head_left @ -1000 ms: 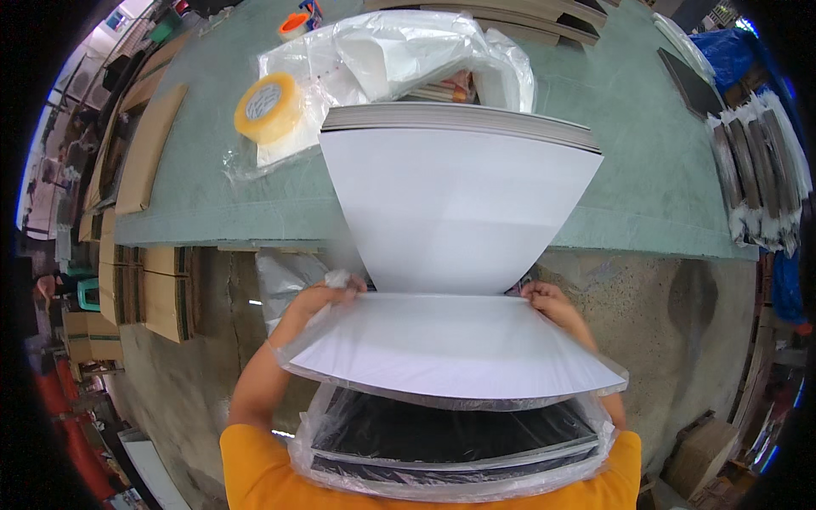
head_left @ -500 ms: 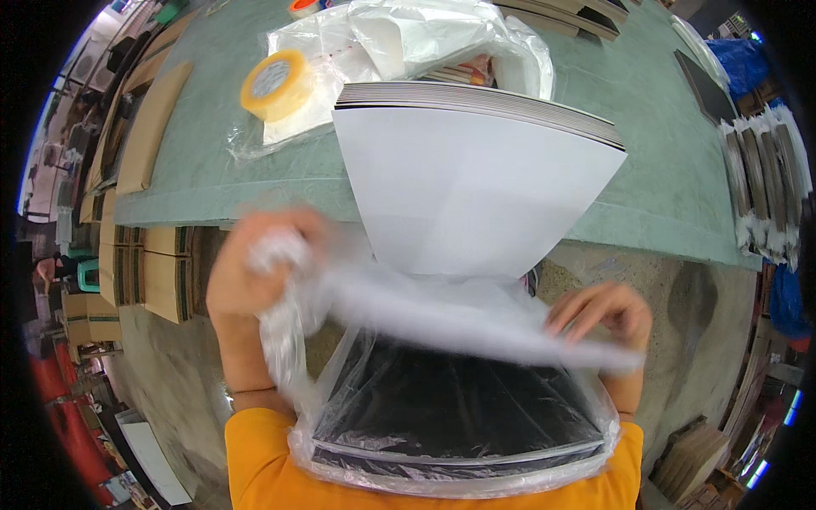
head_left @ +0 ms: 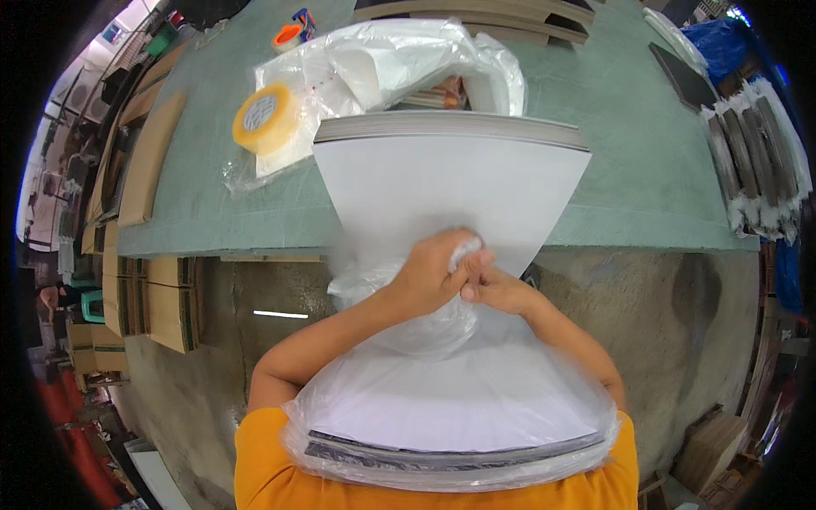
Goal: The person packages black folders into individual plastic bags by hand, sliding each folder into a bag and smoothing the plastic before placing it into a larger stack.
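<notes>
Left hand point(head_left: 432, 265) has swung inward, clamped on plastic film point(head_left: 435, 330), meeting right hand point(head_left: 503, 291), whose grip is unclear

Forearms point(head_left: 336, 331) angle inward, the curled left grip point(head_left: 439, 265) meeting the right grip point(head_left: 500, 289).

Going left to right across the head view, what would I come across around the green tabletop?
Flat brown cardboard, clear yellowish tape roll, stack of white-faced panels, flat dark panel, row of plastic-wrapped panels.
</notes>
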### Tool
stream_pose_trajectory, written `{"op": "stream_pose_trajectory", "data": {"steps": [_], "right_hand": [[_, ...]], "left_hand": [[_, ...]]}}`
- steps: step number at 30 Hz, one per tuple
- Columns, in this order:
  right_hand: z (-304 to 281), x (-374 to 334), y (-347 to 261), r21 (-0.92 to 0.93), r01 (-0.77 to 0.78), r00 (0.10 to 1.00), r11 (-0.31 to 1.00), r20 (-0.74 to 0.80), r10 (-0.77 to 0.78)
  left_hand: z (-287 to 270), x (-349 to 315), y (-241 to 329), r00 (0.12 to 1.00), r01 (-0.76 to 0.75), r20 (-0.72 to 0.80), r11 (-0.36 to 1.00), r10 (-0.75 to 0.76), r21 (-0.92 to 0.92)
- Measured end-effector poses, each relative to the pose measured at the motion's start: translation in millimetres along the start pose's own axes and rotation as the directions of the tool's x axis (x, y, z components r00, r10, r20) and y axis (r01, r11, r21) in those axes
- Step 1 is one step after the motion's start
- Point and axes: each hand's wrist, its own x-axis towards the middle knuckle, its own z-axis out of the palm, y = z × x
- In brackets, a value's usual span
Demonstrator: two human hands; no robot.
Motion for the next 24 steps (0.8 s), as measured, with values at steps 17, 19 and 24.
{"op": "stream_pose_trajectory", "data": {"steps": [17, 19, 24], "right_hand": [[-12, -32, -35, 0.09, 0.222, 0.948, 0.971, -0.254, -0.194], [-11, -29, -29, 0.153, 0.272, 0.93, 0.95, -0.296, -0.218], [-1, -30, -44, 0.274, 0.16, 0.963, 0.948, -0.256, -0.089]], "left_hand": [[-67, 0, 28, 0.923, 0.193, -0.309, 0.97, -0.23, -0.147], [-60, -9, 45, 0.945, 0.308, -0.083, 0.945, -0.317, -0.113], [-19, -8, 32, 0.964, 0.267, 0.026, 0.961, -0.266, -0.075]]}}
